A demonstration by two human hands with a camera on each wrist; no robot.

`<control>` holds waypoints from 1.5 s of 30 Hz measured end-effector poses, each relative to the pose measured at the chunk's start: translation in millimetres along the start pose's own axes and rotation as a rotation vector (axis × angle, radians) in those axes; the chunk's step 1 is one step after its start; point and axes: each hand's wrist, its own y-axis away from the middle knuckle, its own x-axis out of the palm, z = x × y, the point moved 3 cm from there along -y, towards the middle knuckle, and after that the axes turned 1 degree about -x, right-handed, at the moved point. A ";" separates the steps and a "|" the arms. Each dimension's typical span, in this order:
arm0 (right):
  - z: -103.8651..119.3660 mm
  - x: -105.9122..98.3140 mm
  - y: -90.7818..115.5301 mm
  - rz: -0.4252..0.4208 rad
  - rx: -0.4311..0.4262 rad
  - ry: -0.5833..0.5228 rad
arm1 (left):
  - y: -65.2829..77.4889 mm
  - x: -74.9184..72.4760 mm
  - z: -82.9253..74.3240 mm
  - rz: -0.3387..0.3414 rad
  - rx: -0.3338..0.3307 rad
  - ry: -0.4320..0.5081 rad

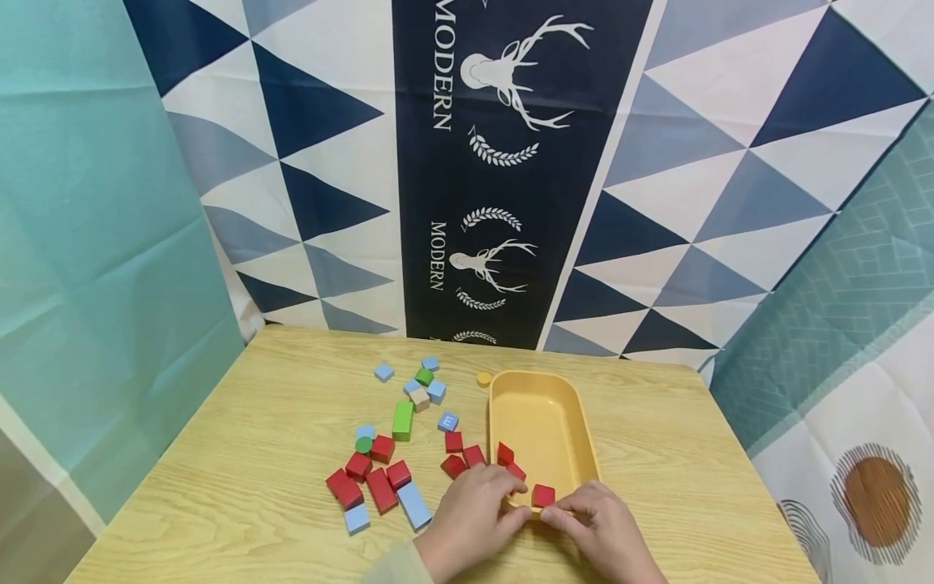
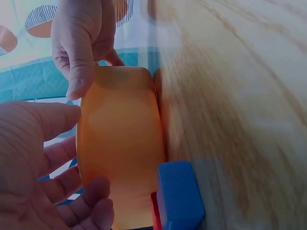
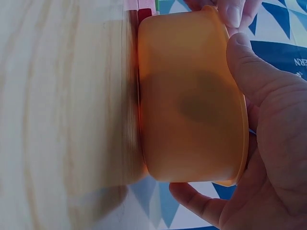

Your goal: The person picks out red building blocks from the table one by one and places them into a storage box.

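A shallow yellow plastic tray (image 1: 584, 422) stands on the table, its outer wall (image 2: 122, 139) orange in the wrist views. Inside lie several red blocks, one (image 1: 543, 495) near the front rim. My left hand (image 1: 477, 507) is at the front left corner, thumb beside the rim and fingers loosely bent with a gap between. Another red block (image 1: 516, 472) lies by its fingertips. With thumb and fingers either side of the rim, my right hand (image 1: 601, 523) holds the front right corner. Its fingertips inside the tray are partly hidden.
Left of the tray lie loose red blocks (image 1: 381, 491), light blue blocks (image 1: 414, 504), a green block (image 1: 403, 420) and a tan block (image 1: 419, 399). A small yellow disc (image 1: 484, 379) is by the tray's far left corner. Patterned cloth (image 1: 336, 195) hangs behind the table.
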 end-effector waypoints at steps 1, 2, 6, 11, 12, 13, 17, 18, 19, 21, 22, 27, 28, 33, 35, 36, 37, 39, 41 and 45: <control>-0.1 0.1 0.2 -0.002 -0.001 0.001 | 0.5 -0.9 -0.1 0.007 -0.001 0.009; -0.2 0.1 0.3 -0.002 0.003 0.000 | 0.9 -2.2 0.6 0.010 0.000 0.021; -0.1 0.2 0.0 0.011 0.023 0.011 | -0.3 -13.1 11.1 0.004 -0.036 0.099; -0.2 -0.9 -0.2 0.049 0.100 0.009 | -7.4 -30.1 41.9 -0.045 -0.167 0.069; 0.1 -1.4 -0.1 0.053 0.109 0.005 | -8.3 -31.8 48.4 -0.043 -0.197 0.050; 0.2 -1.7 0.1 0.056 0.116 0.003 | -9.0 -33.0 54.3 -0.038 -0.221 0.025; 0.3 -2.7 0.3 0.059 0.123 0.006 | -12.7 -31.9 69.7 0.017 -0.243 -0.073; 0.1 -2.7 0.3 0.064 0.130 0.005 | -13.8 -30.4 71.6 0.034 -0.240 -0.098; 0.1 -2.6 0.2 0.069 0.137 0.003 | -14.9 -28.8 72.9 0.050 -0.236 -0.126; 0.2 -2.3 0.4 0.076 0.144 -0.004 | -16.2 -24.2 75.4 0.075 -0.229 -0.188; 0.5 -2.0 0.5 0.079 0.142 -0.007 | -16.2 -22.4 76.0 0.083 -0.227 -0.216; 1.5 -0.8 0.7 0.059 0.086 -0.005 | -15.5 -16.3 77.2 0.058 -0.210 -0.326; 1.5 -0.9 0.6 0.050 0.074 -0.001 | -15.7 -16.3 76.6 0.044 -0.201 -0.343; 0.6 -1.8 0.3 0.025 0.051 0.013 | -14.7 -17.2 71.9 0.033 -0.169 -0.397; 0.3 -2.0 0.2 0.031 0.062 0.014 | -13.7 -17.3 68.9 0.041 -0.154 -0.398; 0.2 -2.0 0.1 0.038 0.072 0.012 | -13.2 -16.8 67.6 0.046 -0.147 -0.398; 0.1 -1.9 0.0 0.045 0.085 0.009 | -12.7 -16.0 66.4 0.046 -0.139 -0.398; -0.4 -1.7 0.1 0.059 0.115 0.003 | -12.0 -15.1 63.8 0.045 -0.126 -0.401; -0.6 -1.3 0.1 0.070 0.137 0.000 | -11.9 -13.9 62.1 0.048 -0.119 -0.405; -0.1 -0.9 0.4 0.073 0.160 -0.004 | -12.0 -12.8 61.1 0.066 -0.131 -0.385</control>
